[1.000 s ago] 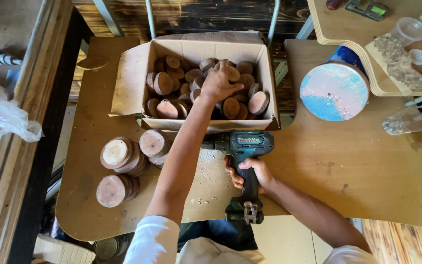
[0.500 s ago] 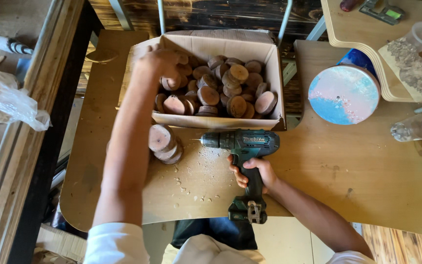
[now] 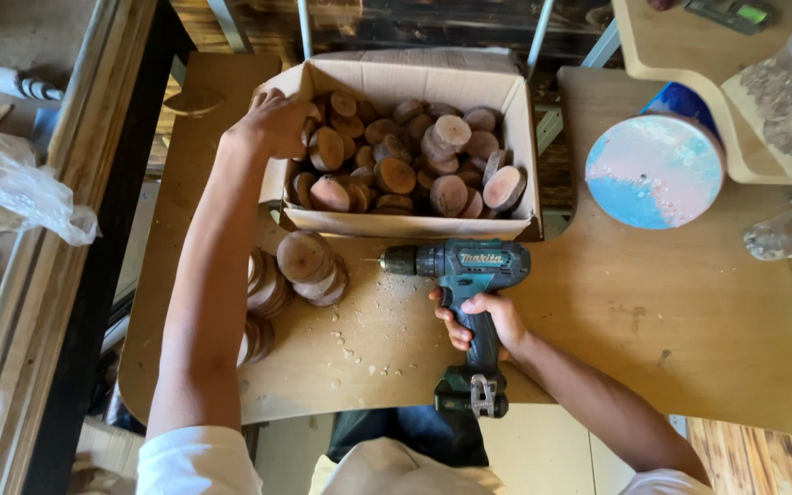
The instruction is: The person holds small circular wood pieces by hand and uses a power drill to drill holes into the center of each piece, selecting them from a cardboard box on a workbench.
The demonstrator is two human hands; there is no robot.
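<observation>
Right hand [image 3: 486,321] is clenched round the grip of the teal cordless drill [image 3: 466,275], which lies on its side on the workbench [image 3: 689,330] w/ the bit pointing left at the stacked wood slices [image 3: 309,266]; no slice is under the bit. Left hand [image 3: 277,119] reaches into the near-left corner of the cardboard box [image 3: 414,78], fingers curled over a wood slice [image 3: 325,147] at the box wall, but whether it's actually gripped can't be told. Judging by the shavings [image 3: 359,316] scattered by the bit, some drilling looks done, and the stacks just left of the drill would be the finished lot; the box is still about full, so most of the work looks left. Counts: 1 drill, 1 box, approx. 25–30 slices in the box (heaped, not all countable), 3–4 short stacks outside, partly hidden by the left arm. Also 1 round blue-pink disc [image 3: 654,170] right of the box.
</observation>
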